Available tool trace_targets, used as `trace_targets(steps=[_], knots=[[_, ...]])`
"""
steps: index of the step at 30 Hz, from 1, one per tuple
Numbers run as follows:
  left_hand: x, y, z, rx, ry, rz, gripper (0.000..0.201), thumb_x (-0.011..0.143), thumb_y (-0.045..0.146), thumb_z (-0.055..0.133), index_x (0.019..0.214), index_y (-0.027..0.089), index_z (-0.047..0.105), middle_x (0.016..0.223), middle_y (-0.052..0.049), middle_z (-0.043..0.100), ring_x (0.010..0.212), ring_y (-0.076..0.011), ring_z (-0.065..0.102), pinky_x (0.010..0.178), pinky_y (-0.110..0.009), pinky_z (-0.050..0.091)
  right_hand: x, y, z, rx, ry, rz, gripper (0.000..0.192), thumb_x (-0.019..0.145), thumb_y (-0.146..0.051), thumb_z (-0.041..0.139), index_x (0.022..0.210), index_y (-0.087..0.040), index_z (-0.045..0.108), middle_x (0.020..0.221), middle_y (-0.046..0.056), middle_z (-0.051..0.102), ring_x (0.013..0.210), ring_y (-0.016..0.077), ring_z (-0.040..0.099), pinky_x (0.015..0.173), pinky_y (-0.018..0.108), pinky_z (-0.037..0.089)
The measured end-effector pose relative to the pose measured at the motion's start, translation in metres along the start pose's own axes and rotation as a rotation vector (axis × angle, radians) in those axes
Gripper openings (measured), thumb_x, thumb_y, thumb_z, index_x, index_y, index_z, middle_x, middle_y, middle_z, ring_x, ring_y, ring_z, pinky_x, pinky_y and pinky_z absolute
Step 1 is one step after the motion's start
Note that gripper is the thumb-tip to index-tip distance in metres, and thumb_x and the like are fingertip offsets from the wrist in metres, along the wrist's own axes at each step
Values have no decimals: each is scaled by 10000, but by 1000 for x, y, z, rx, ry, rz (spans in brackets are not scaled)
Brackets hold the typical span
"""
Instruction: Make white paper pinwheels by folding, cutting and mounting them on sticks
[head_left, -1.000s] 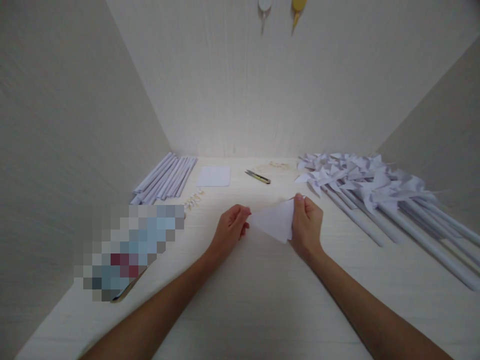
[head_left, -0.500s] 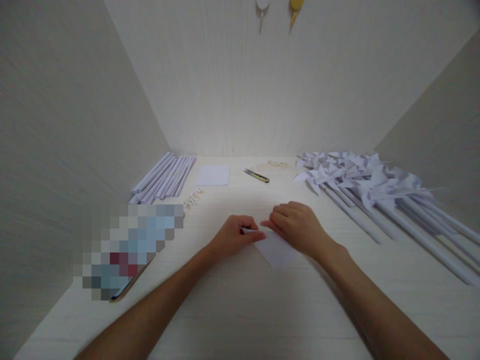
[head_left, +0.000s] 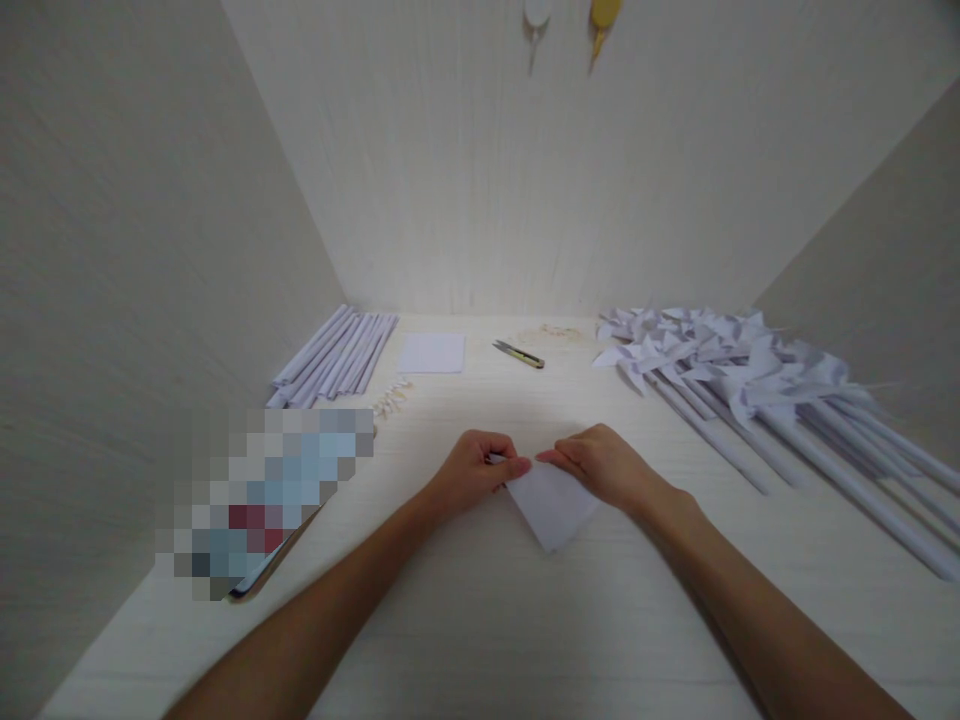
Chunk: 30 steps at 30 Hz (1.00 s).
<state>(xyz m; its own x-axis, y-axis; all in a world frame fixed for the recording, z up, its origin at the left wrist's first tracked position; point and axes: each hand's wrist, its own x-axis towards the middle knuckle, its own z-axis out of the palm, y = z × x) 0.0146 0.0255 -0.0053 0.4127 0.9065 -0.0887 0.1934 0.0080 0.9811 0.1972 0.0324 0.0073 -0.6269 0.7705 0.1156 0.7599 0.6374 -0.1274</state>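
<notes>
Paper (head_left: 551,505), white and folded to a triangle with its point toward the near edge, lies flat in the middle of the bench (head_left: 480,620). Left hand (head_left: 472,472) pinches the paper's far left corner between thumb and fingers. Right hand (head_left: 604,465) lies palm down on the far edge of the fold, fingers pressed together, fingertips meeting the left thumb. Pinwheels (head_left: 720,365) on long white sticks lie piled along the right edge. Rolled tubes (head_left: 334,355) lie at the far left corner, a small white sheet (head_left: 432,353) just beside them, and a cutter (head_left: 517,353) sits near the far edge.
</notes>
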Motion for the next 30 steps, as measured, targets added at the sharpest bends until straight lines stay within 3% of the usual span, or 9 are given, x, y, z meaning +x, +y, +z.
trace_targets(steps=[3, 5, 7, 9, 10, 17, 22, 26, 30], knots=[[1, -2, -8, -98, 83, -9, 331, 570, 380, 611, 426, 160, 410, 360, 71, 342, 361, -38, 288, 377, -187, 186, -12, 18, 0, 98, 85, 16, 555, 872, -447, 279, 476, -167, 550, 454, 45, 573, 411, 118, 456, 467, 259, 257], [2, -4, -14, -220, 251, 0, 328, 562, 376, 622, 439, 159, 410, 386, 71, 342, 368, -34, 287, 368, -183, 175, -20, 31, -1, 231, 208, 103, 551, 837, -505, 315, 440, -175, 509, 416, 28, 531, 386, 108, 419, 446, 257, 254], [3, -4, -18, -302, 328, 15, 331, 564, 374, 630, 446, 156, 410, 405, 66, 358, 373, -31, 296, 363, -179, 173, -24, 38, 0, 402, 421, 299, 548, 803, -530, 370, 372, -191, 385, 326, -16, 392, 327, 81, 309, 398, 254, 208], [4, -4, -17, -322, 305, 21, 315, 565, 374, 640, 466, 150, 441, 411, 62, 380, 368, -27, 300, 359, -177, 174, -22, 37, 3, 612, 716, 520, 553, 786, -541, 390, 360, -212, 266, 295, -47, 264, 309, 63, 222, 369, 253, 165], [5, -3, -15, -327, 284, 24, 315, 564, 380, 644, 475, 148, 451, 412, 62, 389, 364, -25, 302, 357, -175, 175, -19, 34, 6, 749, 757, 562, 549, 774, -550, 403, 362, -212, 273, 295, -49, 268, 305, 60, 226, 357, 247, 166], [7, -1, -7, -324, 290, 19, 346, 531, 394, 679, 467, 147, 446, 398, 63, 412, 343, -20, 329, 337, -161, 199, -1, 11, 13, 1557, 605, 532, 360, 622, -525, 607, 644, -192, 473, 467, -46, 501, 377, 67, 404, 330, 170, 232], [7, 0, -8, -274, 308, 21, 312, 537, 372, 676, 429, 143, 493, 363, 50, 442, 319, -32, 356, 325, -166, 246, -1, 11, 9, 1684, 595, 622, 337, 565, -380, 704, 763, -207, 493, 575, -51, 558, 428, 56, 439, 339, 143, 249], [5, 3, -7, -157, 291, 9, 290, 557, 315, 668, 385, 140, 514, 313, 45, 437, 294, -33, 350, 326, -169, 278, -1, 7, 7, 1738, 435, 561, 277, 562, -356, 709, 660, -159, 541, 509, -52, 500, 386, 30, 380, 329, 146, 206], [4, 3, -6, -118, 272, -35, 268, 560, 297, 664, 392, 138, 528, 312, 41, 453, 286, -38, 366, 315, -167, 286, -1, 5, 7, 1741, 415, 535, 264, 567, -356, 710, 578, -152, 543, 405, -61, 431, 353, 28, 340, 326, 153, 179]])
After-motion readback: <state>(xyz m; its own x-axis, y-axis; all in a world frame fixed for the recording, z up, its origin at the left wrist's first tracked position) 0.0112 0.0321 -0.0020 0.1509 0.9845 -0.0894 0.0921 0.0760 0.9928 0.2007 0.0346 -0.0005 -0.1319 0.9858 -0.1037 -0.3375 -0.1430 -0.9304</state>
